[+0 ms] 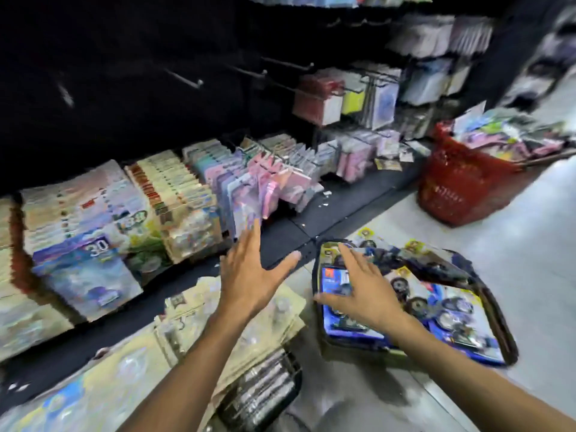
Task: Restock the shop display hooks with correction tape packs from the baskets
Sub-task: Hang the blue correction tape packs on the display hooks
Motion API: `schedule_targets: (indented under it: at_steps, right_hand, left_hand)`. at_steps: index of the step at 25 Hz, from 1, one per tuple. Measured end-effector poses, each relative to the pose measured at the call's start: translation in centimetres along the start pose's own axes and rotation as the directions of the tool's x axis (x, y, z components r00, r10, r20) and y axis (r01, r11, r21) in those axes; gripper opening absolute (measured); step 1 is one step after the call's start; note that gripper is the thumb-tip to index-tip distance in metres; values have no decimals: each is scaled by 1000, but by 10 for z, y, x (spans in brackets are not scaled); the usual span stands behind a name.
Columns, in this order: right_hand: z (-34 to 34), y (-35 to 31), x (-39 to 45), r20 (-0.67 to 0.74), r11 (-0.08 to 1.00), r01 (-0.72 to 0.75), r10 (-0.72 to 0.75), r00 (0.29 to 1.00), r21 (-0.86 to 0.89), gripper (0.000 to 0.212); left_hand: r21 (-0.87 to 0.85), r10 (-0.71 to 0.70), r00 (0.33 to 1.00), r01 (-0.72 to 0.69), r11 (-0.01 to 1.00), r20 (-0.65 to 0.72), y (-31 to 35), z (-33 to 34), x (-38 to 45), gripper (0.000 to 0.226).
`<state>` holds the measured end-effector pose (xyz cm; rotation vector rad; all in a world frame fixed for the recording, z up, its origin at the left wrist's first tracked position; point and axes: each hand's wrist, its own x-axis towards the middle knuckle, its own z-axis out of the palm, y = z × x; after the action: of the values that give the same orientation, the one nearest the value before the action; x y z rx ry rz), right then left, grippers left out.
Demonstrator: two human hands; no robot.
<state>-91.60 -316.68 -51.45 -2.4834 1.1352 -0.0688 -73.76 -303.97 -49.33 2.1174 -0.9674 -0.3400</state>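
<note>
Blue-backed packs (436,313) fill the dark basket (495,310) on the floor at near right, and the right hand (358,294) lies flat on top of them, fingers straight and spread, so this grip is wide and holds nothing yet. The left hand (252,275) is just as wide, fingers splayed in the air, empty, reaching toward the hanging pink packs (280,185) on the low row of the display. The packs in the basket lie flat directly under the right palm, their long sides running away toward far left, so the right hand is much the nearer one for a pick. Bare hooks (187,79) stick out of the dark panel far above, well apart from both hands. A red basket (461,188) of mixed stock sits farther right.
</note>
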Motion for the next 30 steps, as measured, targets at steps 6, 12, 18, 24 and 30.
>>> schedule_targets:
  at_steps: [6,12,18,24,30]
  right_hand:
    - [48,110,-14,49,892,-288,289,956,349,93]
    - [83,117,28,291,589,-566,499,816,577,105]
    - [101,135,48,270,510,-619,599,754,598,87]
    - [86,125,42,432,240,-590,484,761,771,47]
    - [56,121,19,251,243,-416,508,824,876,67]
  left_hand:
    - [-30,1,974,6,1000,226,27,102,1,102]
    - [-100,-35,933,76,992,357,21,137,-1,107]
    - [-143,-73,931,132,981,357,14,139,2,96]
    - [-205,-90,927,174,963,363,14,149,-4,84]
    - [-324,-130,949,224,919,288,19,141,-8,77]
